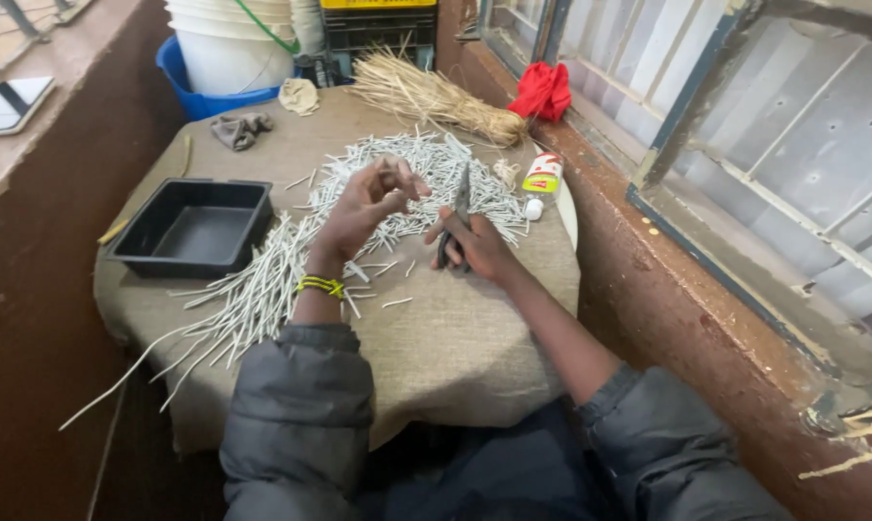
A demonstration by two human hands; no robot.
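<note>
My left hand (364, 205) is raised over the burlap-covered table (455, 338), its fingertips pinched on a thin pale stick (404, 177). A yellow bracelet (320, 286) circles that wrist. To its right, my right hand (476, 243) grips dark scissors (458, 214) with the blades pointing up and away. Beneath and behind both hands lies a wide heap of short pale cut sticks (426, 174). Longer pale sticks (243, 309) fan out to the left, past the table's near-left edge.
An empty black tray (193, 228) sits on the table's left side. At the far end lie a straw bundle (436, 96), a grey rag (241, 128) and a glue bottle (540, 180). Behind are white buckets (231, 39) in a blue tub. A red cloth (542, 90) hangs at the right-hand window.
</note>
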